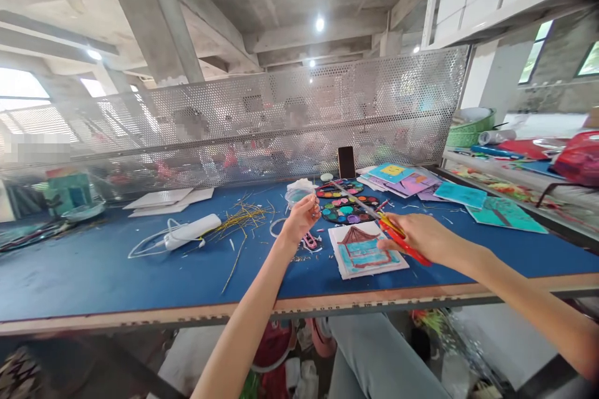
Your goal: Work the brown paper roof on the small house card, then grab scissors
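My right hand (418, 235) grips a pair of scissors (367, 207) with red and yellow handles, their long blades pointing up and left. Fingers pressed together, my left hand (302, 221) is raised left of the blades; whatever it pinches is too small to make out. Below the scissors lies a painted card (358, 255) showing a brown-roofed pavilion on blue. Behind the blades sit round paint palettes (349, 215) with many colours. A pink cutter-like tool (309, 241) rests by my left wrist, partly hidden.
A white power strip (193, 232) with its cable and a heap of thin yellow twigs (246, 217) lie left on the blue table (107, 274). A phone (347, 163) leans against the perforated metal screen (281, 124). Painted sheets (461, 194) spread to the right.
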`<move>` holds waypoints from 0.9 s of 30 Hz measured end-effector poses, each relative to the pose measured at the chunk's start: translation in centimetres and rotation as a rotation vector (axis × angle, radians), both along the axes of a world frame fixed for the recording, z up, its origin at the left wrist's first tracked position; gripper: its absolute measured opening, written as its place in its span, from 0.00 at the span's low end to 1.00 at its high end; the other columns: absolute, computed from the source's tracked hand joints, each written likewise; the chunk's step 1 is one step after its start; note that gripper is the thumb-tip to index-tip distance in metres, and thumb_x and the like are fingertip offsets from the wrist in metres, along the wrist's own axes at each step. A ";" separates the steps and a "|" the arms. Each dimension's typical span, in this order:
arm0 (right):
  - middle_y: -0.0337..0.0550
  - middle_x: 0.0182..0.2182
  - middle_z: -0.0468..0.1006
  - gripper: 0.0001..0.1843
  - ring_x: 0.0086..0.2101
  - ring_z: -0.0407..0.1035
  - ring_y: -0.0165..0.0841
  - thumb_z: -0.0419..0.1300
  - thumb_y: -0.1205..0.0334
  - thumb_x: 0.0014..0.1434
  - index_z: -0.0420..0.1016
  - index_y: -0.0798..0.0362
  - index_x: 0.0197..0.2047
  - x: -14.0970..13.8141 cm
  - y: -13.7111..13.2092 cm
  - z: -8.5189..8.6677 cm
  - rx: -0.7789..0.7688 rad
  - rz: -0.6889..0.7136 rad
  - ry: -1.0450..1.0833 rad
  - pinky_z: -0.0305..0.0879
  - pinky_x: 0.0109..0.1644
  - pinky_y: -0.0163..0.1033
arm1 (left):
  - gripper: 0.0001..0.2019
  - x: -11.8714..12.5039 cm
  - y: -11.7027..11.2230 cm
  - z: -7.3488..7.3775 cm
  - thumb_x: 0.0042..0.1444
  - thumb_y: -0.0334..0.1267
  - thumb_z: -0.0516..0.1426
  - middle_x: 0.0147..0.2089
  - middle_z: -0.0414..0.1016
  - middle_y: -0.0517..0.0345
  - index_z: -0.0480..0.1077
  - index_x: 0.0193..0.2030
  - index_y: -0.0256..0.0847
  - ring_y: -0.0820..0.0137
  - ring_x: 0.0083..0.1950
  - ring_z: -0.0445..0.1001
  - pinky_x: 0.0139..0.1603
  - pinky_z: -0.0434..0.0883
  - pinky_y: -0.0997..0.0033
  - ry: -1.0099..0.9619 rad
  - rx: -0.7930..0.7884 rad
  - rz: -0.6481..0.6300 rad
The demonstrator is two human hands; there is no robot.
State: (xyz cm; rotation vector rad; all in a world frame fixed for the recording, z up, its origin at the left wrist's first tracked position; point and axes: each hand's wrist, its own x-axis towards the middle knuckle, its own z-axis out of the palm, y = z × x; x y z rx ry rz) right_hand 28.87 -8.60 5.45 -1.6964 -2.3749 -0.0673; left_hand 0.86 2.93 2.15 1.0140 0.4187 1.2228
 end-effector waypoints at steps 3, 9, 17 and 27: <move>0.59 0.47 0.80 0.33 0.44 0.77 0.46 0.51 0.33 0.63 0.72 0.55 0.50 -1.1 -0.2 0.6 -0.067 0.101 -0.027 0.70 0.44 0.40 | 0.14 0.3 -0.2 0.1 0.49 0.36 0.70 0.32 0.67 0.65 0.69 0.36 0.38 0.83 0.26 0.63 0.27 0.64 0.81 -0.005 0.018 -0.022; 0.61 0.39 0.81 0.28 0.42 0.79 0.50 0.42 0.45 0.71 0.73 0.58 0.48 -2.1 1.8 0.9 -0.120 -0.011 -0.151 0.69 0.42 0.45 | 0.14 0.6 -0.3 0.1 0.49 0.35 0.69 0.28 0.63 0.67 0.67 0.34 0.38 0.84 0.24 0.57 0.24 0.58 0.82 -0.029 0.021 -0.062; 0.64 0.38 0.81 0.27 0.38 0.79 0.52 0.40 0.49 0.72 0.75 0.58 0.44 -3.3 3.0 0.9 -0.084 -0.096 -0.284 0.69 0.37 0.46 | 0.14 0.7 -0.2 -0.2 0.48 0.37 0.70 0.26 0.62 0.65 0.68 0.30 0.35 0.83 0.24 0.58 0.25 0.60 0.82 0.040 0.017 -0.084; 0.59 0.36 0.82 0.31 0.35 0.78 0.48 0.43 0.39 0.70 0.75 0.55 0.35 -3.7 3.5 0.7 -0.035 -0.039 -0.200 0.66 0.34 0.42 | 0.15 0.9 -0.5 -0.2 0.47 0.39 0.71 0.24 0.62 0.64 0.69 0.27 0.35 0.82 0.23 0.57 0.23 0.56 0.80 0.135 0.042 -0.111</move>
